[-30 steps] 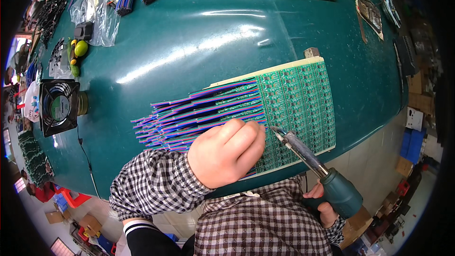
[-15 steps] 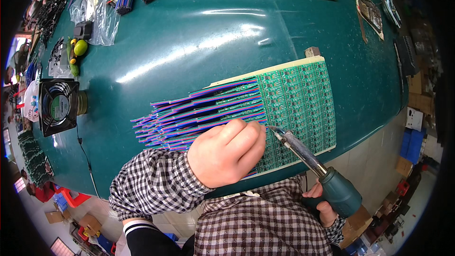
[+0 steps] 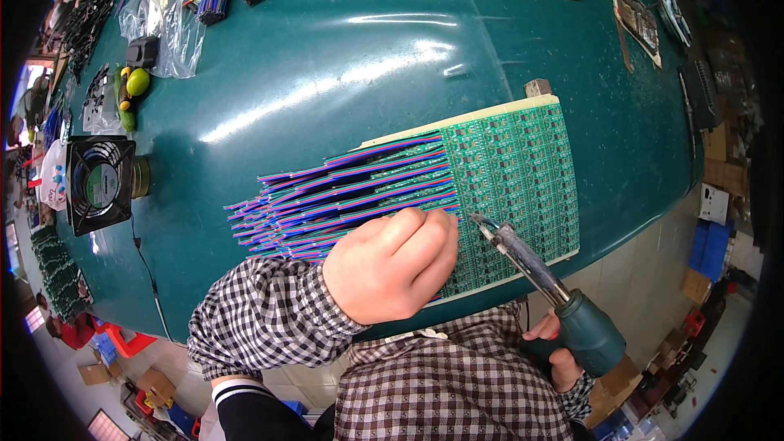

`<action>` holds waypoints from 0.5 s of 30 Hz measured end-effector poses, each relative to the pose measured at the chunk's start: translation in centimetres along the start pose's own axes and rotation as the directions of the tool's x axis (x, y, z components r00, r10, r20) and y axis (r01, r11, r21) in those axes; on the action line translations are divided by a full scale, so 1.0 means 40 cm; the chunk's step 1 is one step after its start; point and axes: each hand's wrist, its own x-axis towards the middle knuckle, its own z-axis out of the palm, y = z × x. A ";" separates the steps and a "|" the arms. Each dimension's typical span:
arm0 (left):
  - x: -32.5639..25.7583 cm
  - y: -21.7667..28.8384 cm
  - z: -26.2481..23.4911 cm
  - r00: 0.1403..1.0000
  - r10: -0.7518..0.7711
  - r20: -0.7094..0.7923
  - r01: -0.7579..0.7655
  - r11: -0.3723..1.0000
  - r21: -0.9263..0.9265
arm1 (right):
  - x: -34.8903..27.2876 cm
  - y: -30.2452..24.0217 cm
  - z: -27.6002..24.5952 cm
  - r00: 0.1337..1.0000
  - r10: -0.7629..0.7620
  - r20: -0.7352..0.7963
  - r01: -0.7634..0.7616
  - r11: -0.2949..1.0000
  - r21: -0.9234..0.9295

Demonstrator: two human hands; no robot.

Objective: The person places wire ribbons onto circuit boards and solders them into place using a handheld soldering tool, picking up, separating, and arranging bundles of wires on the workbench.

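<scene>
We grip soldering iron (image 3: 598, 339) in R hand (image 3: 563, 366); L hand (image 3: 392, 265) at wires (image 3: 359, 214), can't tell its grip. Shiny grn tabletop (image 3: 310, 57), fan (image 3: 100, 184) on L, pale flr (image 3: 625, 269).

Green table (image 3: 278, 49); boards (image 3: 514, 188); apparently fruit (image 3: 138, 82)

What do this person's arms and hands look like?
The left hand and right hand are gloveless. The left oversleeve is black-and-white checked, gathered at its cuff; a white-striped black sleeve shows beyond it. The right oversleeve, mostly hidden, is checked too.
</scene>
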 end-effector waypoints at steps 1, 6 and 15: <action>0.001 0.002 0.004 1.000 0.007 -0.005 -0.007 1.000 0.018 | 0.004 -0.005 0.005 1.000 0.001 -0.001 -0.001 1.000 0.003; 0.004 0.005 0.004 1.000 0.025 0.010 -0.025 0.999 0.046 | 0.001 0.012 -0.015 0.999 -0.034 0.034 0.038 0.995 -0.095; 0.002 0.013 0.008 0.999 0.047 -0.013 -0.045 0.994 0.098 | -0.011 0.006 -0.007 0.999 0.033 -0.019 -0.034 0.997 -0.063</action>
